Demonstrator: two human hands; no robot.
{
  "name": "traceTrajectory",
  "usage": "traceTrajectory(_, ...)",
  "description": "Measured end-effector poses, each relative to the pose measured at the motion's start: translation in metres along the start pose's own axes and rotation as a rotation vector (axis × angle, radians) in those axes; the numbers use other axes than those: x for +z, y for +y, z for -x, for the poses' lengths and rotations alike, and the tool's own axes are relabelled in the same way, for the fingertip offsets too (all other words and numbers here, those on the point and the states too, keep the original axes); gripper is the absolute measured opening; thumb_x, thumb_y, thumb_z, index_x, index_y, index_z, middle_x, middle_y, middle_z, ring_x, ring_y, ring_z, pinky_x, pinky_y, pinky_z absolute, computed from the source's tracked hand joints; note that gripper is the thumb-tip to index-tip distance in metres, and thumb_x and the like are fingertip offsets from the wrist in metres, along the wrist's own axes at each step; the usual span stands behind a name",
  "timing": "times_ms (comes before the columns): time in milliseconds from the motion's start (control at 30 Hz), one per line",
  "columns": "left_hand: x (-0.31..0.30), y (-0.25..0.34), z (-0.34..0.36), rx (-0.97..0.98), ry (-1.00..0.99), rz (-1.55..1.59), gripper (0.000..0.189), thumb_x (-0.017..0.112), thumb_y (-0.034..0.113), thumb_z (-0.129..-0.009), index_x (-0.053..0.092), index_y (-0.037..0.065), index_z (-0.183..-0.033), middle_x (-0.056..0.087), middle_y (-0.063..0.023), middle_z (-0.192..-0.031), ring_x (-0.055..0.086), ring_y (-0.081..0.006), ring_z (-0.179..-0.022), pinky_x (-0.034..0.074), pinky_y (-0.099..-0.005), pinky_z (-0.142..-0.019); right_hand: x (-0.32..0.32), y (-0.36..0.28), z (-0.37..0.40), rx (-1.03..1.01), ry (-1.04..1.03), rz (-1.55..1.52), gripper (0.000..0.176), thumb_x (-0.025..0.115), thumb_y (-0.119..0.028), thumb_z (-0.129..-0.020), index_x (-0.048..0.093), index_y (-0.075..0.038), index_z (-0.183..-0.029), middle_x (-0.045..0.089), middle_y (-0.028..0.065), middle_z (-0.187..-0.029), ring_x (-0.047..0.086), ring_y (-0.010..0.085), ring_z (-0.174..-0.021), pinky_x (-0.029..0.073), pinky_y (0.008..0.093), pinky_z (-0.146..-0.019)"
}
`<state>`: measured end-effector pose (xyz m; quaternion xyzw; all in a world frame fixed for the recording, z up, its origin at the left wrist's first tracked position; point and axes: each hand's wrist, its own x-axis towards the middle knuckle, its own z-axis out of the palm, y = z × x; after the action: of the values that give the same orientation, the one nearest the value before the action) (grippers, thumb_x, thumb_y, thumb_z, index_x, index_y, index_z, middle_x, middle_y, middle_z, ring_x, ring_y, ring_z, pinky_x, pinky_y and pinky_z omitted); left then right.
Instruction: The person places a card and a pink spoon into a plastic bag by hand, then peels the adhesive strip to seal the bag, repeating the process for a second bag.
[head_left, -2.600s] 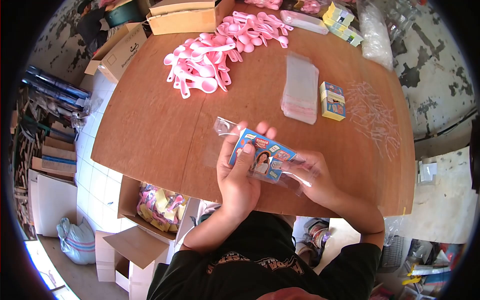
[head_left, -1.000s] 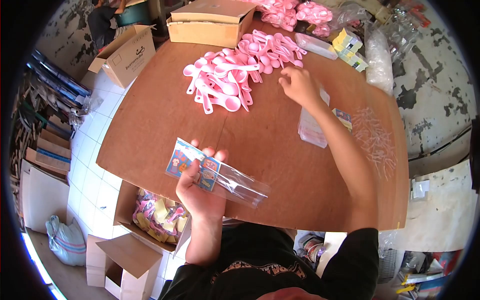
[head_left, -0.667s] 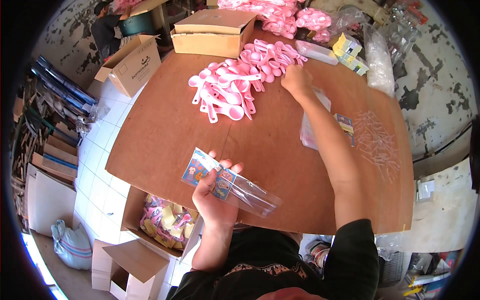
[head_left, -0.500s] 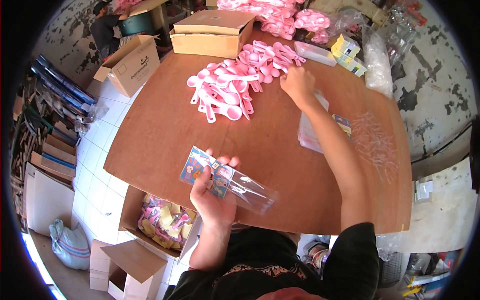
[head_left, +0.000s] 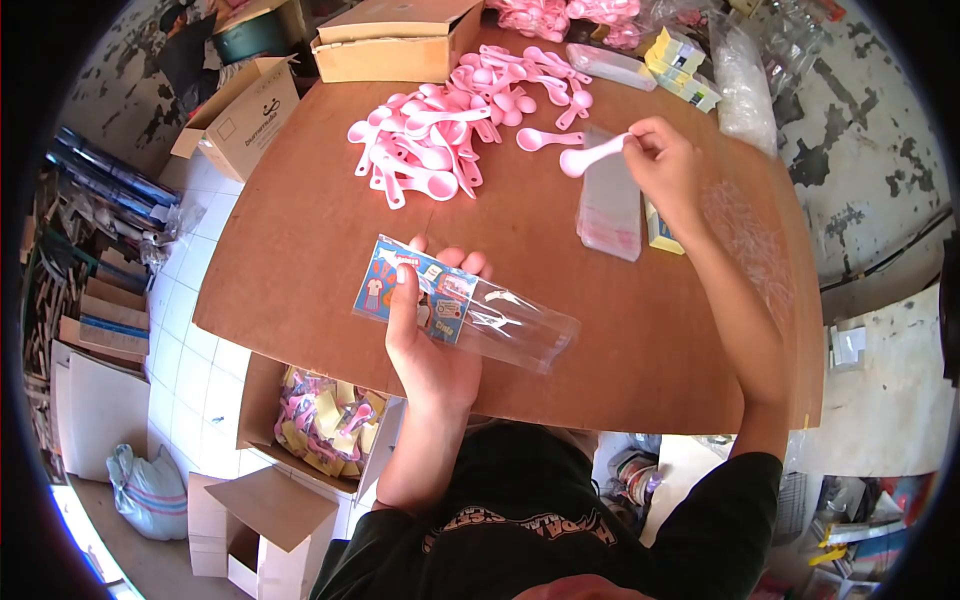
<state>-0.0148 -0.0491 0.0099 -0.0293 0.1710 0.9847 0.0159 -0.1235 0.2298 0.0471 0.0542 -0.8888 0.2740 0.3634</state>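
My left hand grips a clear plastic bag with a blue printed card at its left end. Its thumb lies over the card, and the rest of the bag sticks out to the right. Between the fingertips of my right hand is the handle end of a pink measuring spoon, its bowl pointing left. This spoon is above a stack of clear plastic bags. A single loose pink spoon lies just left of it. Farther left spreads a heap of pink spoons.
A cardboard box stands at the table's back edge. Behind my right forearm are a yellow card stack and thin clear strips. Below the front edge, an open carton holds packed spoons. A person is at the far left.
My right hand has come away from the heap toward the right, now with a pink measuring spoon in its fingers. Another spoon lies apart from the heap. The left hand keeps its bag.
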Motion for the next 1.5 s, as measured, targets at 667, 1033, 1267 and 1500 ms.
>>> traceTrajectory(667,0.008,-0.004,-0.010,0.190,0.131,0.045,0.045,0.055,0.031,-0.093,0.040,0.004,-0.126,0.051,-0.0172,-0.120,0.049,-0.0327,-0.118,0.038,-0.0486,-0.103,-0.082,-0.084,0.130,0.593,-0.412,-0.850,0.017,0.056,-0.002,-0.090,0.058,0.004,-0.106,0.064,0.0173,-0.102,0.067,0.0230,-0.088,0.056,0.0342,-0.080)
traceTrajectory(1033,0.006,-0.019,0.003,0.102,-0.008,-0.015,0.044,0.051,0.033,-0.095,0.038,0.006,-0.127,0.052,-0.0157,-0.118,0.051,-0.0303,-0.114,0.039,-0.0475,-0.100,-0.053,-0.093,0.129,0.780,-0.482,-1.146,0.021,0.058,-0.001,-0.090,0.058,0.005,-0.109,0.064,0.0176,-0.103,0.067,0.0251,-0.091,0.056,0.0342,-0.082)
traceTrajectory(1267,0.012,-0.022,0.011,-0.005,0.044,-0.011,0.042,0.050,0.033,-0.095,0.039,0.008,-0.128,0.055,-0.0136,-0.113,0.054,-0.0287,-0.111,0.041,-0.0483,-0.098,-0.053,-0.120,0.119,0.569,-0.604,-1.021,0.053,0.055,-0.006,-0.093,0.028,0.001,-0.138,0.065,0.0169,-0.102,0.066,0.0209,-0.094,0.052,0.0307,-0.083)
traceTrajectory(1500,0.010,-0.020,0.012,-0.164,0.022,0.053,0.037,0.053,0.013,-0.091,0.041,0.006,-0.125,0.056,-0.0151,-0.110,0.054,-0.0303,-0.109,0.043,-0.0513,-0.096,-0.056,-0.108,0.117,0.151,-0.733,-0.746,0.044,0.063,-0.003,-0.088,0.047,0.005,-0.128,0.067,0.0124,-0.099,0.065,0.0159,-0.088,0.051,0.0282,-0.081)
